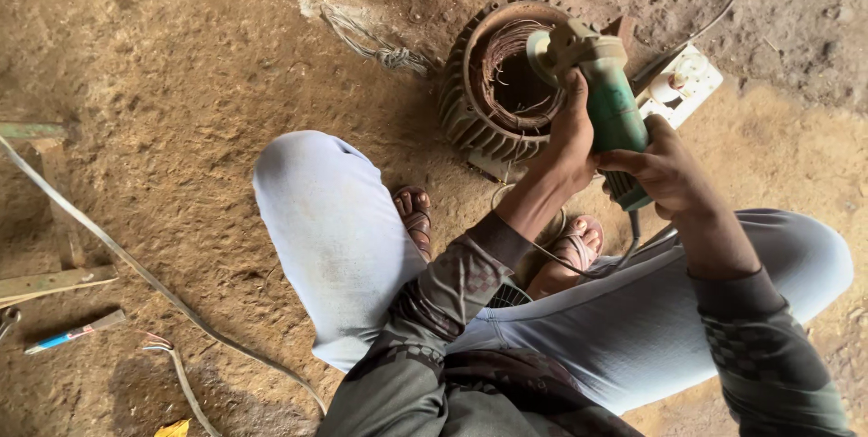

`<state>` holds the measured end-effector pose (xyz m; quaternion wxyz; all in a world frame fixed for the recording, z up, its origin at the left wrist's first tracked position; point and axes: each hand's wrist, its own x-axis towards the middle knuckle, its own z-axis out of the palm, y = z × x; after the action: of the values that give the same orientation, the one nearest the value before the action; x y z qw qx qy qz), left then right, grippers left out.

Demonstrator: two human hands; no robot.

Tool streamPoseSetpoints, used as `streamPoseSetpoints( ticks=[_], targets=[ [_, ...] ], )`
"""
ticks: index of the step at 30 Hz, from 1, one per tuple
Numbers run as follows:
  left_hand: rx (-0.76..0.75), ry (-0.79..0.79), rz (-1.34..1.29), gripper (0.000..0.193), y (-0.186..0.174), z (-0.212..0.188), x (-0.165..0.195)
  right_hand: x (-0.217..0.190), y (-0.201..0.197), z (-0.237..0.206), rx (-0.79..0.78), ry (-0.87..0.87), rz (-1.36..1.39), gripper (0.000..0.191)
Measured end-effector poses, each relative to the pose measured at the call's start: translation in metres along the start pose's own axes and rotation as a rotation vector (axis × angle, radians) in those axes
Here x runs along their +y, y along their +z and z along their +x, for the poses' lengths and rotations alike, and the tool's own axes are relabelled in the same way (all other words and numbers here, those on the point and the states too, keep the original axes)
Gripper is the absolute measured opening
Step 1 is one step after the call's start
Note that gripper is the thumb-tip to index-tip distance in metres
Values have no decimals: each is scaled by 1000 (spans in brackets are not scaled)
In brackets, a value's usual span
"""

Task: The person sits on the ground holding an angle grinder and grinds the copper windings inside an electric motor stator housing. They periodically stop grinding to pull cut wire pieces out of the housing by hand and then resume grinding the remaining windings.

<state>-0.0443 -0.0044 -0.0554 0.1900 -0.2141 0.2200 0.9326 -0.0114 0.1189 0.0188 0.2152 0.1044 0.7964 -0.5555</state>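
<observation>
- Head view shows a green angle grinder (608, 98) held over a finned motor housing (493, 84) that stands on the dirt floor (181, 84), its open end up and copper windings (506, 62) exposed inside.
- I see the left hand (571, 134) wrapped around the grinder's neck and the right hand (665, 170) closed around the rear of its body; both sets of fingers are clamped on the tool.
- I cannot make out the disc itself; it appears to sit at the housing's rim, though the head blocks the contact point.
- Risk, in my judgement: the disc could catch on the windings or a fin and kick back toward the left hand, which is close to the head.
- Risk: the sandalled feet (416, 216) are just beside the housing, unprotected from sparks or a dropped tool.
- Risk: the power cord (633, 238) trails between the knees and could snag.
- Edges: a white socket board (687, 84) lies just right of the housing; loose wire (380, 48) lies to its left.
- Open room: bare floor left of the knee, as far as the strap (136, 265) and small tools near the frame's left edge.
</observation>
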Motion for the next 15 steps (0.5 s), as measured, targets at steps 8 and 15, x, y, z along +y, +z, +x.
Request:
streamPoseSetpoints(
  ticks=[8,15],
  targets=[
    [-184,90,120,81,8,-8,-1,-10,9,-24,-70,-147,290,66],
    [-228,256,377,79,23,-34,19,-8,13,-28,-144,-255,497,73]
  ],
)
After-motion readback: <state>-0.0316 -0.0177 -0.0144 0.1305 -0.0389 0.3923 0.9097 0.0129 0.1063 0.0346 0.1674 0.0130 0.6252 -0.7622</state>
